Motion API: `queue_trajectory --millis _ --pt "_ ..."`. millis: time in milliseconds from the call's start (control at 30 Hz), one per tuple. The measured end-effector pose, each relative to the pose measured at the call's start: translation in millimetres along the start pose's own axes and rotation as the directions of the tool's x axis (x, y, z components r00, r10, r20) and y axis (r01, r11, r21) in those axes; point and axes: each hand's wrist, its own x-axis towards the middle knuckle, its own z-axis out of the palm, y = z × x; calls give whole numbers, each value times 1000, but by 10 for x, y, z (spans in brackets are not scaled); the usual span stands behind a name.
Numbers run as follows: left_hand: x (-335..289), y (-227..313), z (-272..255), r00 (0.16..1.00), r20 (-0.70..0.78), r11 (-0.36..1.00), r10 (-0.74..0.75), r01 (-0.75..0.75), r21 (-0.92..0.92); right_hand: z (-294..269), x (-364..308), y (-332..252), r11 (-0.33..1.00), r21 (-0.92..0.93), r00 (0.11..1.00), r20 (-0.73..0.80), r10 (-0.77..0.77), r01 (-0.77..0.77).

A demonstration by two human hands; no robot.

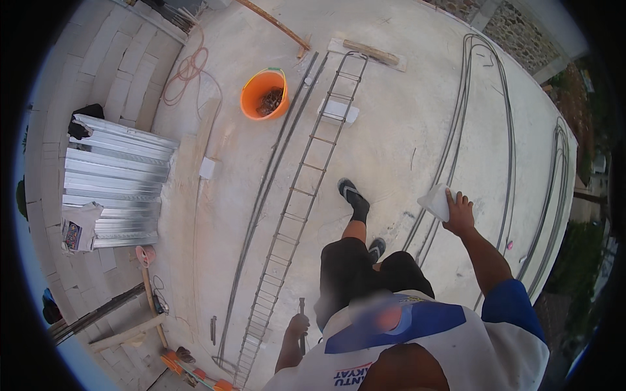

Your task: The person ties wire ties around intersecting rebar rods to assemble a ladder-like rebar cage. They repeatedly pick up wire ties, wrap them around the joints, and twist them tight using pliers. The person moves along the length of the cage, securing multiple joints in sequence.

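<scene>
My right hand (460,215), stretched out to the right, grips a small pale block (435,202), apparently lightweight concrete, above some long bent steel bars (456,124). Low at my left side, my left hand (298,326) is closed around a dark, narrow metal tool (302,306) whose exact kind I cannot make out. Left of my legs lies a long ladder-like rebar cage (303,179) with wire stirrups. Under its far part sits a white block (338,111). One sandalled foot (352,189) is set forward on the concrete floor.
Two long loose bars (264,186) run beside the cage. An orange bucket (255,98) of dark bits stands beyond them. Corrugated metal sheets (117,182) lean on the left block wall (107,72). More bent bars (554,189) lie far right; a plank (370,52) lies ahead.
</scene>
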Motion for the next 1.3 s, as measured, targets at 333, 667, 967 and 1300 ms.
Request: queue_trajectory --millis 333,667,967,1300 --pt "-325 2198 550 975 -38 912 220 -219 -346 -1131 2893 -1154 740 -339 790 14 -613 581" --pt "-1238 2939 1606 955 -225 701 -195 -24 -713 292 4471 -1913 195 -355 311 310 -898 914" --pt "-145 3382 2105 862 -410 812 -298 4 -583 1992 4779 -1560 -34 -172 53 475 -878 985" --pt "812 3428 1807 890 -421 853 -174 -77 -516 2367 4783 -908 -229 2 -182 613 -769 973"
